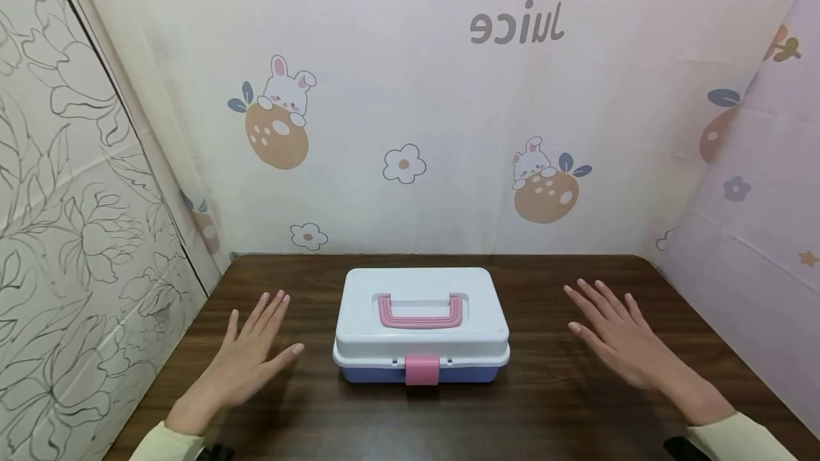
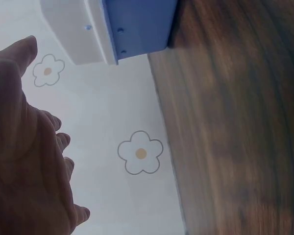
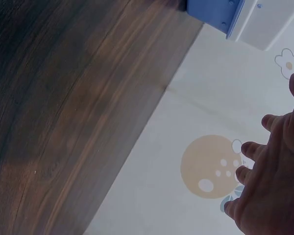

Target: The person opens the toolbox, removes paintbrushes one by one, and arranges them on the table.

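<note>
One lidded box [image 1: 421, 340] logged on the desk [image 1: 538, 361], upright, approx. midway between left grip [image 1: 252, 358] and right grip [image 1: 621, 340], toward the far edge. Lid [image 1: 421, 281] found seated on blue base [image 1: 374, 375]; pink latch [image 1: 421, 371] found down over the front seam, appar. fastened. Pink handle [image 1: 421, 322] found folded flat in its lid recess.

Left grip: fingers extended, thumb held well apart; nothing held, box not touched. Right grip: same cond., fingers straight, thumb apart; nothing held, box not touched. Desk contact cannot be confirmed for either.

Handling assessment (est. only): shell judged stiff and smooth, prob. hard plastic; some slip to be expected on the glossy lid. Wt. cannot be determined, contents being hidden; if unfilled, judged light. Low fragility assumed, exc. at latch. Recommended hold: handle to be raised for one-hand carry, provided latch is confirmed secure; otherwise both short ends to be taken low, at the base, so that load isn't borne by the lid alone.
</note>
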`<state>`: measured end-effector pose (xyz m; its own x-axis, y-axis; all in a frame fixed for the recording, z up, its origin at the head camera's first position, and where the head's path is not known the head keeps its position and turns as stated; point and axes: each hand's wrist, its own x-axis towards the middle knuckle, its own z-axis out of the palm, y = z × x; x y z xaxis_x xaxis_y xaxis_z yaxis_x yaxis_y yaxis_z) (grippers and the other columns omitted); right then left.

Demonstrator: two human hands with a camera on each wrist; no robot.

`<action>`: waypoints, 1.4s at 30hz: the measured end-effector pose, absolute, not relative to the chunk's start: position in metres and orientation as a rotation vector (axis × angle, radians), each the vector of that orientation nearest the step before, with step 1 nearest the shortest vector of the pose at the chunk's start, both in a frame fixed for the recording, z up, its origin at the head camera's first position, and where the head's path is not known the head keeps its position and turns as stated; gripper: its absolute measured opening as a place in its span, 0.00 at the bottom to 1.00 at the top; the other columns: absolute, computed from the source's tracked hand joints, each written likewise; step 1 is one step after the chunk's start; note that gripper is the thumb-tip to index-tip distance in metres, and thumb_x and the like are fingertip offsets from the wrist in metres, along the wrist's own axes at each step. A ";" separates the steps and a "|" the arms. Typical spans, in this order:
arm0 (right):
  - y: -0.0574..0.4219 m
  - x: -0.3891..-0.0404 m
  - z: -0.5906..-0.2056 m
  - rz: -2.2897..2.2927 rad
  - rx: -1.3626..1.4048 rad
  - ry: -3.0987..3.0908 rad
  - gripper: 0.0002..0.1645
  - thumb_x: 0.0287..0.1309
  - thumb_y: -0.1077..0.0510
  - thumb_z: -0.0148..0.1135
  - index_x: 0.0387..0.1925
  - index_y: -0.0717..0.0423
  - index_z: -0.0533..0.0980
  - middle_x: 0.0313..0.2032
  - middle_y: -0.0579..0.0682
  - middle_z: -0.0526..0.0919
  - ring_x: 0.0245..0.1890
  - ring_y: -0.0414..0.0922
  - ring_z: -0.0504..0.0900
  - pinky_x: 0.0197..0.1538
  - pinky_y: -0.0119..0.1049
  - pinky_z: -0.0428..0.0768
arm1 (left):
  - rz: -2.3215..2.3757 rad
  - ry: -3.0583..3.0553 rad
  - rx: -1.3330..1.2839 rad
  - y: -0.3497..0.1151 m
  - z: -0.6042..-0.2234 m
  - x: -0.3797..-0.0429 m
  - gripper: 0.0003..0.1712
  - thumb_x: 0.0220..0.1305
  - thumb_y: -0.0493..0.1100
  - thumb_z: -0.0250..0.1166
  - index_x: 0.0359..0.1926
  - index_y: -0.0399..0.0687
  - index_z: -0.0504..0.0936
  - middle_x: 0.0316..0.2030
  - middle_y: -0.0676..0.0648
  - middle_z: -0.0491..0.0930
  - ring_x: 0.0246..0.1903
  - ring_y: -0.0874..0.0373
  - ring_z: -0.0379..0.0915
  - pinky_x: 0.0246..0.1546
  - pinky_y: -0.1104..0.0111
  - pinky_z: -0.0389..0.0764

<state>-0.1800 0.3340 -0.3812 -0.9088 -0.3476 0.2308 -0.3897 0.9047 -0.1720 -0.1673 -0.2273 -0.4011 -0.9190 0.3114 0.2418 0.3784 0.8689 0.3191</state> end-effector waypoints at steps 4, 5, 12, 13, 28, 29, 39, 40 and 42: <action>0.331 -0.180 -0.381 0.325 0.571 -2.870 0.37 0.71 0.45 0.44 0.75 0.45 0.44 0.73 0.59 0.46 0.73 0.51 0.31 0.66 0.59 0.24 | -0.552 -2.854 -0.536 -0.226 -0.400 -0.170 0.46 0.68 0.62 0.51 0.75 0.46 0.43 0.74 0.45 0.42 0.73 0.49 0.29 0.65 0.43 0.24; 0.330 -0.180 -0.381 0.327 0.575 -2.869 0.37 0.71 0.45 0.44 0.75 0.45 0.45 0.73 0.59 0.47 0.73 0.51 0.31 0.66 0.58 0.24 | -0.557 -2.854 -0.540 -0.226 -0.400 -0.170 0.46 0.68 0.63 0.51 0.75 0.46 0.43 0.74 0.45 0.42 0.73 0.49 0.29 0.65 0.43 0.23; 0.324 -0.178 -0.381 0.320 0.579 -2.857 0.37 0.71 0.45 0.45 0.75 0.47 0.47 0.72 0.59 0.48 0.73 0.52 0.33 0.67 0.55 0.22 | -0.580 -2.856 -0.546 -0.225 -0.401 -0.172 0.47 0.67 0.63 0.52 0.75 0.47 0.42 0.74 0.45 0.41 0.73 0.49 0.29 0.65 0.44 0.22; 0.323 -0.178 -0.382 0.317 0.580 -2.854 0.37 0.71 0.45 0.45 0.75 0.48 0.47 0.72 0.59 0.49 0.73 0.52 0.33 0.67 0.55 0.22 | -0.583 -2.855 -0.550 -0.224 -0.401 -0.172 0.47 0.67 0.63 0.52 0.75 0.47 0.42 0.74 0.45 0.41 0.73 0.49 0.29 0.65 0.44 0.22; 0.306 -0.173 -0.382 0.327 0.622 -2.834 0.37 0.71 0.45 0.46 0.74 0.48 0.49 0.73 0.57 0.49 0.73 0.52 0.36 0.68 0.53 0.23 | -0.633 -2.845 -0.588 -0.214 -0.402 -0.175 0.48 0.66 0.63 0.54 0.75 0.48 0.44 0.74 0.45 0.43 0.72 0.47 0.31 0.67 0.46 0.29; 0.304 -0.173 -0.382 0.328 0.621 -2.839 0.37 0.71 0.45 0.46 0.74 0.47 0.49 0.73 0.57 0.48 0.73 0.52 0.36 0.68 0.53 0.23 | -0.637 -2.847 -0.589 -0.214 -0.402 -0.176 0.48 0.66 0.63 0.54 0.75 0.48 0.44 0.74 0.45 0.43 0.72 0.48 0.31 0.68 0.47 0.29; 0.292 -0.170 -0.387 0.322 0.665 -2.798 0.37 0.69 0.46 0.49 0.74 0.48 0.51 0.73 0.54 0.50 0.73 0.49 0.36 0.69 0.51 0.25 | -0.643 -2.832 -0.630 -0.210 -0.405 -0.177 0.47 0.66 0.62 0.55 0.75 0.47 0.45 0.74 0.46 0.43 0.73 0.49 0.30 0.68 0.48 0.27; 0.291 -0.169 -0.388 0.321 0.670 -2.794 0.37 0.69 0.45 0.49 0.74 0.47 0.50 0.73 0.54 0.50 0.73 0.49 0.36 0.69 0.51 0.26 | -0.645 -2.834 -0.631 -0.209 -0.405 -0.177 0.47 0.66 0.62 0.55 0.75 0.47 0.45 0.74 0.46 0.43 0.73 0.49 0.30 0.68 0.49 0.27; 0.290 -0.168 -0.389 0.317 0.676 -2.786 0.37 0.69 0.46 0.49 0.74 0.47 0.50 0.73 0.54 0.50 0.73 0.48 0.36 0.69 0.52 0.27 | -0.648 -2.837 -0.630 -0.209 -0.405 -0.177 0.47 0.66 0.62 0.55 0.75 0.48 0.44 0.74 0.46 0.43 0.73 0.49 0.30 0.68 0.50 0.27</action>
